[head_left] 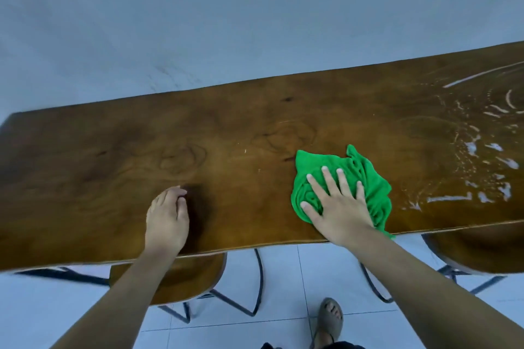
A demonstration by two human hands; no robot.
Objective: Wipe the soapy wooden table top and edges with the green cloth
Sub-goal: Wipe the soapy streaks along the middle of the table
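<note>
A right hand (pixel 338 207), fingers spread flat, presses a green cloth (pixel 365 178) onto the wooden counter (pixel 113 156) at lower right of frame, beside soap streaks (pixel 487 156); the left hand (pixel 167 218) rests loosely curled, holding nothing.

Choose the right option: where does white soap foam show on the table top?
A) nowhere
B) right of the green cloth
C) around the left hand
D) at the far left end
B: white foam streaks lie on the table top to the right of the green cloth, which the right hand presses flat.
</note>
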